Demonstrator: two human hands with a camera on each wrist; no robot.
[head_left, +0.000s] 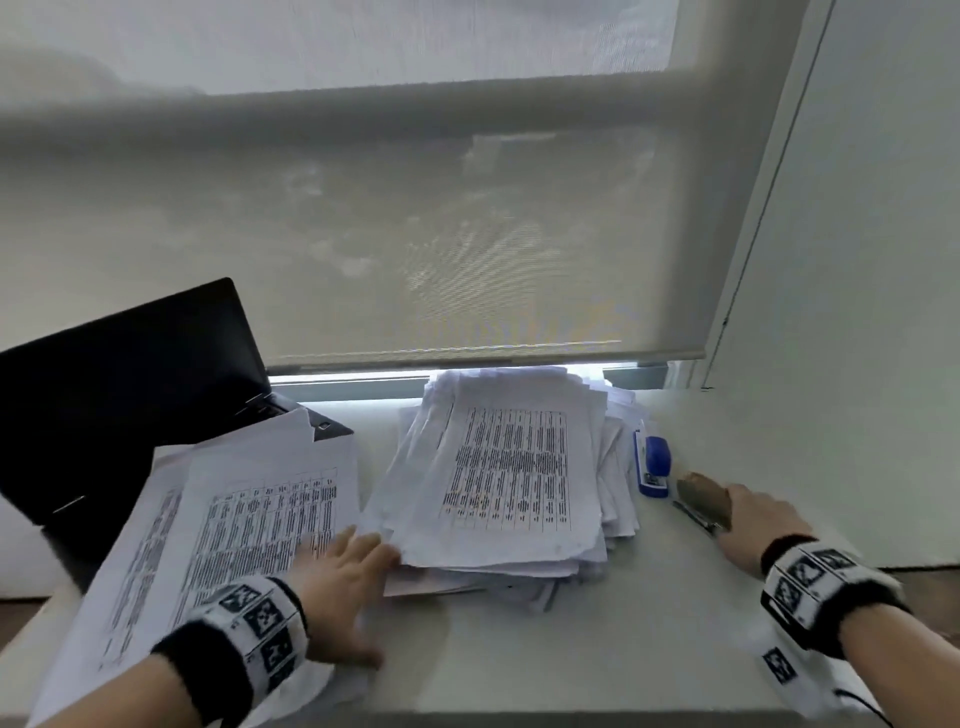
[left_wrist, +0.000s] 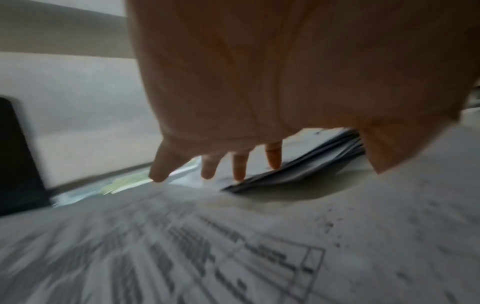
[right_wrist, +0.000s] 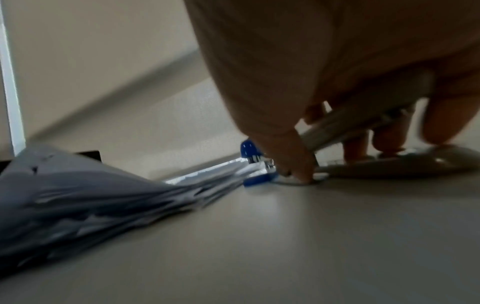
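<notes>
At counter (head_left: 571, 649) right side: right hand (head_left: 753, 525) fingers curled round grey stapler (head_left: 702, 500), long axis near-to-far, nose toward blue stapler (head_left: 653, 462); paper stack (head_left: 509, 467) just left. Left hand (head_left: 343, 587) fingers spread on loose sheets (head_left: 249, 519).

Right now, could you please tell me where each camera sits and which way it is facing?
Head: on the person's head, facing forward and down at the desk, paper stack and laptop; both forearms, left hand and right hand show.
Left wrist: on the left wrist, looks along the left hand's straight fingers over printed sheets.
Right wrist: on the right wrist, low over the desk, looks along the right hand gripping a metal stapler, blue stapler beyond.
Shared: both wrist views catch the paper stack.
</notes>
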